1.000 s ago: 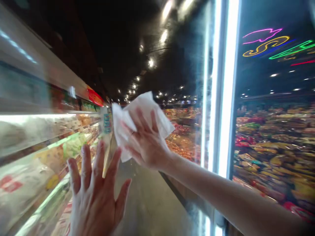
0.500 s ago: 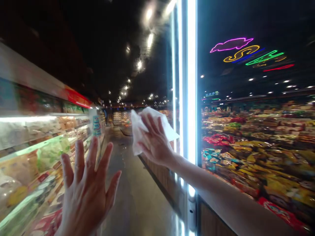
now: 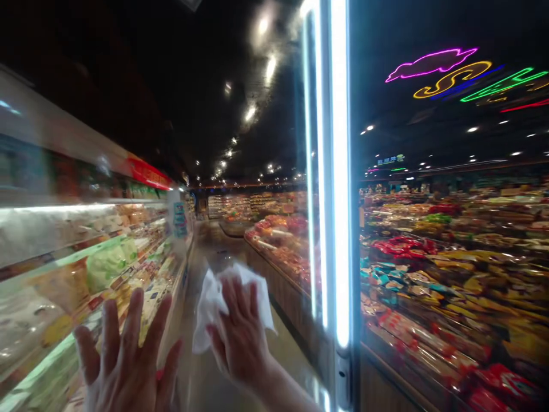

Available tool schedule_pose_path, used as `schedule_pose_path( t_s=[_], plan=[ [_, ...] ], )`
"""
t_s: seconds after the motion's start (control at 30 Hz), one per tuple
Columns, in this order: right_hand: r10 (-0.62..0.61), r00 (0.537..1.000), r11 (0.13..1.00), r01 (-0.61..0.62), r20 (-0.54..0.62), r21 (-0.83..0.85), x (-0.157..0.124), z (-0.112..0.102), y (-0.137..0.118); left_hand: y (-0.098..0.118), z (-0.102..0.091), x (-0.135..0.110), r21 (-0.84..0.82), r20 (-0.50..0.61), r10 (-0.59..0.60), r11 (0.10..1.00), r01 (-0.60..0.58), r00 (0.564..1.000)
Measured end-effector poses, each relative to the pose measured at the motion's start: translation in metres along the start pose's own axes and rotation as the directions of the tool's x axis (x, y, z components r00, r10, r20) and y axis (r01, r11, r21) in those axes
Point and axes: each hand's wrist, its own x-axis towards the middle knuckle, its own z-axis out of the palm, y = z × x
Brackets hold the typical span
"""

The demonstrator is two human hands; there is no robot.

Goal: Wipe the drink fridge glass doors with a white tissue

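Right hand (image 3: 238, 337): fingers loosely spread, pressing a crumpled white paper tissue (image 3: 210, 312) forward, its folds showing at both sides of the hand. Left hand (image 3: 122, 357): wide open, fingers fanned, palm forward, nothing held, well left of the tissue. Right hand the nearer to that tissue. Directly ahead of both palms, a clear flat glass pane (image 3: 266, 137), exact contact hard to tell. Right of it, a tall upright glowing white light strip (image 3: 340, 171), long axis vertical. Far left, lit shelves of bagged goods (image 3: 107, 263) under a long red shelf sign (image 3: 148, 173). Far right, heaped bright snack packets (image 3: 446, 280).
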Motion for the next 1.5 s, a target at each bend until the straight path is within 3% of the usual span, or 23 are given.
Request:
schedule_pose_path(
  t_s=[0.07, 0.13, 0.27, 0.33, 0.4, 0.5, 0.57, 0.63, 0.73, 0.8, 1.0, 1.07, 1.17, 1.23, 1.4, 1.5],
  plan=[
    [0.098, 0.995, 0.995, -0.098, -0.001, -0.025, 0.035, -0.001, 0.001, -0.01, -0.003, -0.008, 0.013, 0.003, -0.022, 1.0, 0.022, 1.0],
    [0.159, 0.987, 0.987, -0.158, 0.001, -0.037, 0.044, 0.003, -0.005, -0.021, -0.006, -0.02, 0.017, 0.011, -0.052, 0.999, 0.052, 0.999],
    [0.146, 0.989, 0.989, -0.146, 0.002, -0.033, -0.023, 0.025, -0.051, -0.046, -0.017, -0.061, 0.027, 0.036, -0.196, 0.98, 0.195, 0.98],
    [0.125, 0.992, 0.992, -0.125, 0.0, -0.031, -0.044, 0.032, -0.075, -0.06, -0.025, -0.08, 0.055, 0.046, -0.239, 0.97, 0.237, 0.97],
    [0.115, 0.993, 0.993, -0.114, 0.015, -0.023, -0.025, 0.033, -0.09, -0.073, -0.034, -0.093, 0.087, 0.049, -0.258, 0.964, 0.253, 0.965],
    [0.131, 0.991, 0.991, -0.131, 0.039, -0.007, 0.038, 0.029, -0.098, -0.089, -0.044, -0.103, 0.116, 0.049, -0.292, 0.951, 0.285, 0.955],
    [0.151, 0.988, 0.988, -0.15, 0.03, -0.015, 0.056, 0.027, -0.103, -0.095, -0.049, -0.108, 0.123, 0.048, -0.311, 0.945, 0.304, 0.949],
    [0.147, 0.989, 0.988, -0.146, 0.013, -0.041, 0.035, 0.031, -0.115, -0.1, -0.053, -0.115, 0.125, 0.044, -0.32, 0.942, 0.312, 0.947],
    [0.12, 0.993, 0.99, -0.118, 0.019, -0.075, -0.027, 0.044, -0.143, -0.109, -0.059, -0.126, 0.125, 0.046, -0.33, 0.938, 0.322, 0.943],
    [0.127, 0.991, 0.989, -0.124, 0.03, -0.079, -0.045, 0.052, -0.162, -0.116, -0.063, -0.13, 0.12, 0.062, -0.326, 0.941, 0.317, 0.943],
    [0.189, 0.975, 0.981, -0.183, 0.114, -0.057, 0.02, 0.057, -0.189, -0.125, -0.071, -0.136, 0.061, 0.099, -0.327, 0.945, 0.322, 0.94],
    [0.186, 0.976, 0.982, -0.18, 0.113, -0.065, 0.007, 0.061, -0.2, -0.125, -0.074, -0.141, 0.039, 0.111, -0.346, 0.938, 0.344, 0.931],
    [0.152, 0.982, 0.988, -0.147, 0.111, -0.044, -0.043, 0.07, -0.228, -0.125, -0.078, -0.151, 0.023, 0.12, -0.348, 0.937, 0.347, 0.93],
    [0.135, 0.985, 0.991, -0.135, 0.103, -0.006, -0.058, 0.077, -0.248, -0.127, -0.082, -0.157, 0.02, 0.121, -0.342, 0.94, 0.342, 0.932],
    [0.115, 0.989, 0.988, -0.124, 0.096, 0.087, -0.005, 0.092, -0.28, -0.135, -0.095, -0.165, 0.016, 0.096, -0.329, 0.944, 0.33, 0.939],
    [0.133, 0.983, 0.983, -0.147, 0.124, 0.111, -0.015, 0.097, -0.289, -0.138, -0.103, -0.173, 0.02, 0.098, -0.331, 0.943, 0.331, 0.938]
  ],
)
